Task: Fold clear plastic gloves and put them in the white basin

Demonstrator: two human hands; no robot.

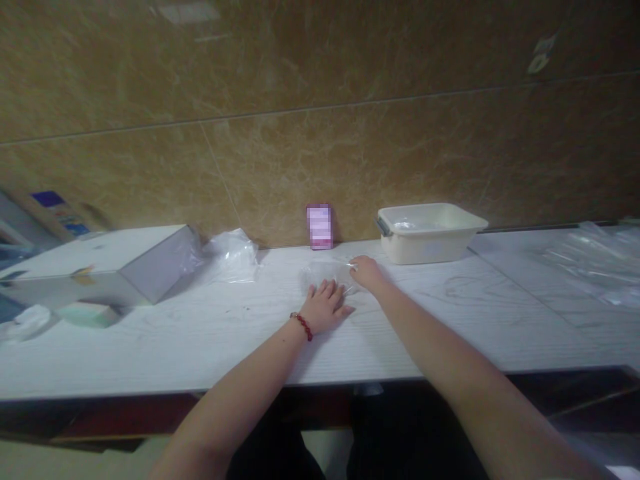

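A clear plastic bag [320, 269] lies flat on the white wood-grain table [240, 353], in front of me. My left hand [326, 307], with a red bead bracelet at the wrist, rests palm down on the bag's near edge, fingers spread. At the bag's right end, my right hand [366, 272] pinches the plastic between thumb and fingers. Whether anything is inside the bag I cannot make out.
A phone [320, 228] leans against the tiled wall. Right of it stands a cream plastic bin [430, 245] with clear plastic inside. Clear bags [600, 263] lie far right. On the left are a white box [145, 267], crumpled plastic [233, 257] and a pale green block [89, 315].
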